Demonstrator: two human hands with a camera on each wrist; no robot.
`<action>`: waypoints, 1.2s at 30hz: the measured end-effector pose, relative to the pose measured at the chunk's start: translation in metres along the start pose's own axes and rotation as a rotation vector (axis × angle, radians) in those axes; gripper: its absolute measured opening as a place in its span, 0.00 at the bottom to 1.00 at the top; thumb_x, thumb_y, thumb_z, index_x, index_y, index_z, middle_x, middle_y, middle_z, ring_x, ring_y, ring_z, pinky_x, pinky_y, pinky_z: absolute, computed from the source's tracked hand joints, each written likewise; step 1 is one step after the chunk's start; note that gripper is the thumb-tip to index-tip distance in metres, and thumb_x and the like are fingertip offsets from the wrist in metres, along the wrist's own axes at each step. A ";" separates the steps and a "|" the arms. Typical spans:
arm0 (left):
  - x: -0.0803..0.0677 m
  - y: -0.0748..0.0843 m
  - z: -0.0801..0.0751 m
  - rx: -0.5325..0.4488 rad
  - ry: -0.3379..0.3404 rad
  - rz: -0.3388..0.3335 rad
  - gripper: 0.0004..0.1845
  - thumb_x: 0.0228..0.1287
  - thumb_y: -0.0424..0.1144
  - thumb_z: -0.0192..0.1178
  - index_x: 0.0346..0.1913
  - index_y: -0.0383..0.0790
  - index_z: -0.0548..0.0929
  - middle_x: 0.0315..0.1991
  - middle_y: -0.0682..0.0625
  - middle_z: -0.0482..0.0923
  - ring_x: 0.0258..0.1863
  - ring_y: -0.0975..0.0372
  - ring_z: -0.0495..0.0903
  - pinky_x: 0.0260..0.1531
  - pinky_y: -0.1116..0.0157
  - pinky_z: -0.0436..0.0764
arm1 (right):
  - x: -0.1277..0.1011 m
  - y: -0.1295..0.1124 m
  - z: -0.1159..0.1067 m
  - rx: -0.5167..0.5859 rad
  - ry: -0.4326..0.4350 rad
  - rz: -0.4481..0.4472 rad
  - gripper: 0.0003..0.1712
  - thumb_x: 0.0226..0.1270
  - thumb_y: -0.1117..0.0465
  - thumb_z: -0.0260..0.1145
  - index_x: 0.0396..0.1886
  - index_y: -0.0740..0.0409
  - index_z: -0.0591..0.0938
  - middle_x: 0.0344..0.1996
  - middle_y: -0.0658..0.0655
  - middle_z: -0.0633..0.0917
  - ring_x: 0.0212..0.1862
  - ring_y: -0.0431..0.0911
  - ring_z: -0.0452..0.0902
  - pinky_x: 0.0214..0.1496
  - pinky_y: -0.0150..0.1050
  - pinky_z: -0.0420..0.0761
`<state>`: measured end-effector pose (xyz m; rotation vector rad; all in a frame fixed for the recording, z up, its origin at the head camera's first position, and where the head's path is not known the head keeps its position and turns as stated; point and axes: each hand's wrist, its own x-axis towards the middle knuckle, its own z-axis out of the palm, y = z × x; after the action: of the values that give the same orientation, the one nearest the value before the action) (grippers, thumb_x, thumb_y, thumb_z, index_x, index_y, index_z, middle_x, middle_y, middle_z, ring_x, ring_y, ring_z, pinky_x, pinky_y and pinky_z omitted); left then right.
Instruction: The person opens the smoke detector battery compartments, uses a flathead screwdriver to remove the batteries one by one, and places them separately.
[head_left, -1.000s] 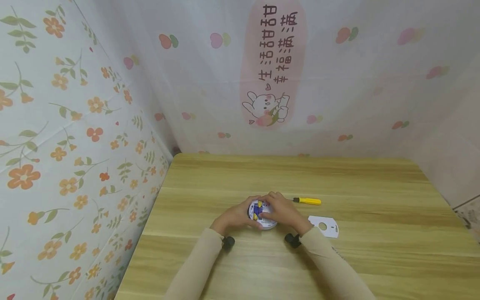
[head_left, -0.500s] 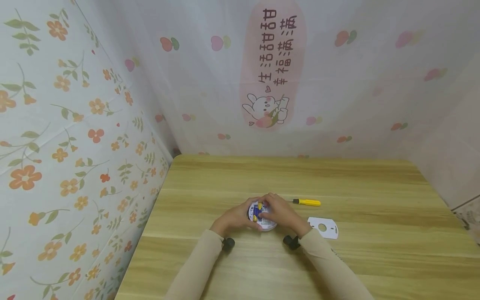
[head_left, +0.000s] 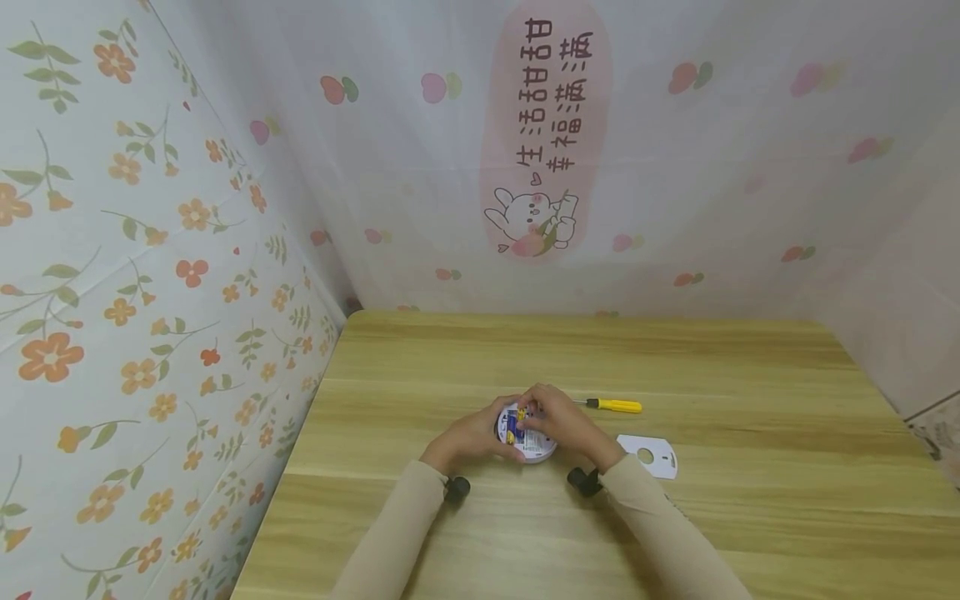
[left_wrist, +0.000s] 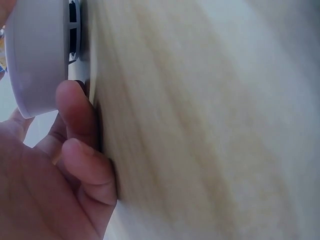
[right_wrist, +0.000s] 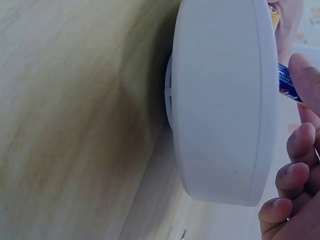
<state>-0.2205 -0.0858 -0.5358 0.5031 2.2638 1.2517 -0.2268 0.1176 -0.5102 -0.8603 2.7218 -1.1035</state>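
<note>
A round white smoke detector (head_left: 538, 455) is held back side up, close over the table, its vented face toward the wood in both wrist views. My left hand (head_left: 472, 433) grips its left rim, thumb at the near edge. In the left wrist view two curled fingertips (left_wrist: 75, 107) lie beside the housing. My right hand (head_left: 564, 423) is over the far right of the back and pinches a blue battery (right_wrist: 287, 82), which sticks out tilted from the back in the right wrist view. A second battery's yellow end (right_wrist: 274, 17) shows near the left hand.
A screwdriver (head_left: 617, 406) with a yellow handle lies beyond the right hand, its shaft pointing left. To the right is a white mounting plate (head_left: 660, 457) with a round hole, partly behind the right forearm. Patterned curtains stand behind and left of the wooden table (head_left: 420, 358).
The right thumb and fingers have shifted slightly up over the batteries and now cover more of them. The left hand keeps its grip, and the smoke detector has barely moved.
</note>
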 end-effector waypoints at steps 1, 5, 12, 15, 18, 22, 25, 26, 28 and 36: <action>0.000 0.000 0.000 -0.006 0.000 0.001 0.53 0.44 0.53 0.76 0.73 0.61 0.56 0.65 0.54 0.71 0.57 0.64 0.73 0.62 0.57 0.70 | 0.000 0.000 -0.001 0.000 0.001 0.002 0.10 0.59 0.60 0.71 0.39 0.55 0.79 0.36 0.50 0.80 0.39 0.41 0.70 0.43 0.34 0.74; 0.002 -0.001 0.001 -0.020 0.002 0.009 0.52 0.43 0.53 0.77 0.72 0.62 0.57 0.64 0.56 0.71 0.57 0.64 0.73 0.63 0.57 0.69 | 0.000 -0.002 -0.006 0.033 0.008 0.010 0.09 0.60 0.61 0.70 0.37 0.54 0.79 0.35 0.50 0.80 0.39 0.41 0.70 0.43 0.35 0.74; 0.000 0.004 0.001 -0.049 0.012 -0.026 0.54 0.42 0.52 0.78 0.73 0.62 0.57 0.63 0.56 0.72 0.55 0.63 0.73 0.62 0.55 0.69 | -0.002 0.001 -0.022 0.069 0.059 0.053 0.08 0.59 0.60 0.71 0.35 0.55 0.80 0.31 0.49 0.77 0.38 0.43 0.69 0.43 0.38 0.70; 0.000 0.005 0.001 -0.055 0.020 -0.035 0.56 0.41 0.51 0.78 0.73 0.61 0.56 0.63 0.54 0.72 0.56 0.61 0.72 0.62 0.53 0.68 | -0.004 0.006 -0.032 0.034 0.089 0.072 0.09 0.58 0.61 0.72 0.34 0.55 0.80 0.30 0.50 0.76 0.38 0.45 0.69 0.43 0.40 0.69; 0.002 0.004 0.001 -0.036 0.030 -0.038 0.56 0.41 0.51 0.78 0.73 0.61 0.56 0.64 0.51 0.72 0.57 0.58 0.72 0.62 0.52 0.68 | -0.008 0.013 -0.042 -0.011 0.115 0.086 0.09 0.57 0.61 0.72 0.34 0.56 0.80 0.30 0.50 0.76 0.38 0.45 0.69 0.43 0.40 0.69; 0.002 0.002 0.001 -0.018 0.036 -0.053 0.56 0.40 0.52 0.78 0.73 0.62 0.56 0.65 0.49 0.71 0.60 0.55 0.72 0.62 0.48 0.68 | -0.015 0.023 -0.053 -0.038 0.136 0.105 0.09 0.56 0.62 0.73 0.32 0.57 0.79 0.29 0.51 0.75 0.36 0.46 0.68 0.39 0.37 0.68; 0.001 0.002 0.000 -0.025 0.037 -0.067 0.57 0.39 0.54 0.78 0.73 0.63 0.55 0.67 0.47 0.69 0.63 0.52 0.70 0.63 0.46 0.67 | -0.022 0.030 -0.059 -0.035 0.130 0.118 0.09 0.56 0.62 0.73 0.31 0.58 0.79 0.28 0.52 0.75 0.35 0.46 0.67 0.36 0.36 0.66; 0.001 0.002 0.000 -0.020 0.037 -0.068 0.57 0.39 0.54 0.78 0.73 0.63 0.55 0.67 0.47 0.69 0.63 0.52 0.70 0.64 0.46 0.66 | -0.024 0.032 -0.060 -0.028 0.123 0.128 0.09 0.56 0.62 0.73 0.31 0.59 0.79 0.28 0.52 0.75 0.34 0.46 0.67 0.36 0.35 0.66; 0.001 0.002 0.001 -0.006 0.036 -0.067 0.58 0.39 0.54 0.78 0.74 0.63 0.55 0.68 0.47 0.68 0.65 0.51 0.69 0.64 0.46 0.66 | -0.029 0.036 -0.062 -0.022 0.106 0.144 0.09 0.57 0.62 0.73 0.31 0.59 0.79 0.27 0.52 0.75 0.34 0.45 0.67 0.36 0.34 0.66; 0.000 0.002 0.002 0.031 0.035 -0.062 0.58 0.40 0.56 0.77 0.74 0.63 0.53 0.71 0.46 0.65 0.67 0.50 0.67 0.65 0.46 0.65 | -0.052 0.048 -0.066 -0.008 0.026 0.221 0.08 0.60 0.61 0.70 0.31 0.60 0.80 0.26 0.51 0.76 0.31 0.41 0.68 0.30 0.31 0.70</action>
<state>-0.2194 -0.0833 -0.5353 0.4213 2.3127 1.2058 -0.2241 0.2141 -0.5003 -0.5319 2.7606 -1.0667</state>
